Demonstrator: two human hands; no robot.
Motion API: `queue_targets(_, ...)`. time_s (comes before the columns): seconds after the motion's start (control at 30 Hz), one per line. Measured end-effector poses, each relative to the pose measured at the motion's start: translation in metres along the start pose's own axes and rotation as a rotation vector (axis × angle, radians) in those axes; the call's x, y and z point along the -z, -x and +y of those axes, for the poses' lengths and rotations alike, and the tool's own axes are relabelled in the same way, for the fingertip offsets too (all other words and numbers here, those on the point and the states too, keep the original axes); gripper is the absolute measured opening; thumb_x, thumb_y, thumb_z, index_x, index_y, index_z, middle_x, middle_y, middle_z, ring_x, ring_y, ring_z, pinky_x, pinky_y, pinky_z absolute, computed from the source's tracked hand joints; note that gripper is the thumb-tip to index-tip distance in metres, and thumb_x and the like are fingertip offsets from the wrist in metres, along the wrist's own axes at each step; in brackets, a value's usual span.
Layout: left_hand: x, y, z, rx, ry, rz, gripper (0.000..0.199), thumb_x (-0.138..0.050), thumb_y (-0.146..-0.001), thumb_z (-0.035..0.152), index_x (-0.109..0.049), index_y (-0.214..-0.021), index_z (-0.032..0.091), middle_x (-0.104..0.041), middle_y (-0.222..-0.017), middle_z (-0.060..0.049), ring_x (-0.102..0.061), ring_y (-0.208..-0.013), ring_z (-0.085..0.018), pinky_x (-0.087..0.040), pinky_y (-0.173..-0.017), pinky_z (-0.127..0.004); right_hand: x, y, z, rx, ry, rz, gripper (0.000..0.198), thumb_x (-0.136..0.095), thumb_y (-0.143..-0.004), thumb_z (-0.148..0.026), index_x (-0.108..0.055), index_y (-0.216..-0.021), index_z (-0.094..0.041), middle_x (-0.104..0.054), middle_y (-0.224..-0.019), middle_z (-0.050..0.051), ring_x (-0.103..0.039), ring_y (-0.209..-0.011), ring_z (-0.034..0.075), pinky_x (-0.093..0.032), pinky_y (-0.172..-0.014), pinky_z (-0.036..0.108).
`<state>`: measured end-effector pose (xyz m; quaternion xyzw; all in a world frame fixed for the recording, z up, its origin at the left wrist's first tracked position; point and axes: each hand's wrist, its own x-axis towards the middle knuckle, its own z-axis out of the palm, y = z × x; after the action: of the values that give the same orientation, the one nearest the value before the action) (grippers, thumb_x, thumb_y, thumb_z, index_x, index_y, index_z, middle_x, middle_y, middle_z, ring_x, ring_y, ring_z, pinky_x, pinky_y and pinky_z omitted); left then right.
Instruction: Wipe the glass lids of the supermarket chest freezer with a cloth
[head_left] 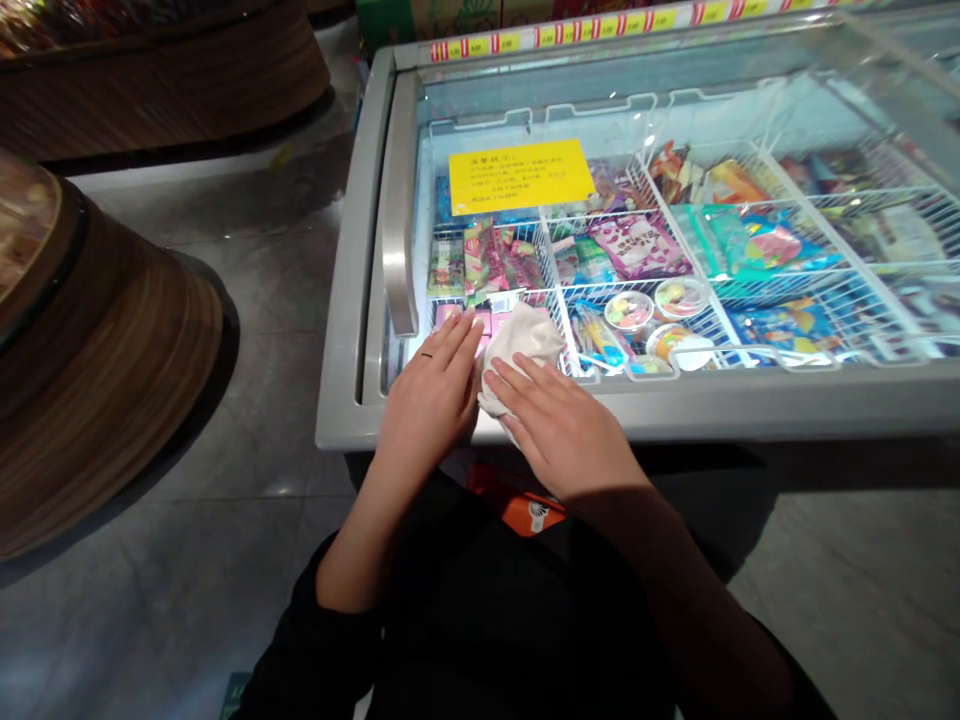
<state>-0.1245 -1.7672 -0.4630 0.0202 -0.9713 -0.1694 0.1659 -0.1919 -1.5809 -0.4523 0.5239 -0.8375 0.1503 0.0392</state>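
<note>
A bunched white cloth lies on the glass lid near the front edge of a chest freezer. My right hand presses on it from the right, fingers curved over its folds. Just left of the cloth, my left hand rests at the freezer's front edge with its fingers stretched out. It holds nothing visible, and whether it touches the cloth's edge I cannot tell. A curved grey handle stands along the lid's left side, and a yellow printed notice is on the glass.
Under the glass, white wire baskets hold packaged ice creams and several round tubs. Price labels run along the back edge. Rounded wood-patterned display stands occupy the left, across a grey tiled floor.
</note>
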Motion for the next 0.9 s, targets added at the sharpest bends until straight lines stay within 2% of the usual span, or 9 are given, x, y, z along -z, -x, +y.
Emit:
queue_targets(0.1, -0.001, 0.0, 0.002, -0.017, -0.026, 0.007, 0.055, -0.045, -0.103, 0.01, -0.046, -0.158, 0.016, -0.051, -0.164, -0.016, -0.044, -0.156, -0.028, -0.042, -0.127, -0.051, 0.008, 0.014, 0.01, -0.039, 0.055, 0.023, 0.044, -0.046, -0.108, -0.021, -0.064, -0.149, -0.017, -0.064, -0.152, 0.009, -0.056, -0.146, 0.028, -0.049, -0.12, 0.047)
queue_targets(0.23, -0.003, 0.0, 0.003, -0.033, -0.054, 0.025, 0.057, -0.046, -0.101, 0.007, -0.047, -0.158, 0.015, -0.051, -0.164, -0.015, -0.044, -0.156, -0.028, -0.041, -0.129, -0.049, 0.008, 0.002, 0.01, -0.134, 0.115, 0.033, 0.045, -0.048, -0.108, -0.023, -0.063, -0.149, -0.011, -0.062, -0.154, 0.014, -0.056, -0.146, 0.032, -0.05, -0.118, 0.049)
queue_targets(0.33, -0.005, 0.001, 0.002, -0.021, -0.054, 0.038, 0.055, -0.046, -0.103, 0.009, -0.046, -0.158, 0.015, -0.052, -0.163, -0.016, -0.045, -0.155, -0.028, -0.043, -0.127, -0.05, -0.001, -0.012, -0.006, -0.117, 0.08, 0.029, 0.046, -0.048, -0.107, -0.022, -0.061, -0.15, -0.01, -0.059, -0.157, 0.014, -0.052, -0.149, 0.032, -0.046, -0.121, 0.05)
queue_targets(0.43, -0.005, 0.001, 0.001, -0.02, -0.051, 0.053, 0.052, -0.044, -0.106, 0.012, -0.046, -0.158, 0.014, -0.053, -0.162, -0.017, -0.047, -0.154, -0.029, -0.045, -0.126, -0.051, -0.005, -0.006, -0.014, -0.071, 0.043, 0.04, 0.046, -0.05, -0.107, -0.02, -0.062, -0.151, -0.013, -0.06, -0.156, 0.012, -0.053, -0.148, 0.03, -0.045, -0.122, 0.047)
queue_targets(0.53, -0.004, 0.002, 0.002, -0.045, -0.047, 0.049, 0.053, -0.045, -0.105, 0.012, -0.047, -0.157, 0.013, -0.052, -0.162, -0.017, -0.047, -0.154, -0.03, -0.045, -0.126, -0.051, -0.001, 0.011, -0.003, -0.038, 0.042, 0.068, 0.043, -0.047, -0.108, -0.02, -0.065, -0.147, -0.015, -0.065, -0.151, 0.009, -0.057, -0.145, 0.027, -0.047, -0.121, 0.044)
queue_targets(0.6, -0.003, 0.002, 0.002, -0.064, -0.036, 0.043, 0.056, -0.046, -0.103, 0.009, -0.046, -0.158, 0.014, -0.052, -0.163, -0.016, -0.047, -0.154, -0.029, -0.044, -0.126, -0.051, 0.003, 0.018, 0.01, -0.069, 0.072, 0.086, 0.043, -0.046, -0.108, -0.02, -0.065, -0.147, -0.016, -0.067, -0.149, 0.009, -0.058, -0.144, 0.027, -0.048, -0.119, 0.044)
queue_targets(0.73, -0.004, -0.002, 0.002, -0.107, -0.033, 0.018, 0.055, -0.046, -0.103, 0.007, -0.048, -0.157, 0.015, -0.052, -0.163, -0.015, -0.047, -0.154, -0.029, -0.045, -0.126, -0.05, 0.003, 0.012, 0.02, -0.154, 0.146, 0.086, 0.047, -0.048, -0.108, -0.023, -0.06, -0.152, -0.012, -0.06, -0.156, 0.013, -0.054, -0.147, 0.032, -0.047, -0.12, 0.048)
queue_targets(0.9, -0.005, -0.007, -0.003, -0.182, -0.025, -0.051, 0.05, -0.046, -0.105, 0.01, -0.051, -0.155, 0.014, -0.053, -0.162, -0.016, -0.048, -0.153, -0.029, -0.046, -0.125, -0.049, -0.002, 0.011, 0.01, -0.024, 0.1, 0.047, 0.047, -0.042, -0.11, -0.022, -0.058, -0.152, -0.011, -0.058, -0.158, 0.009, -0.051, -0.15, 0.029, -0.042, -0.124, 0.047)
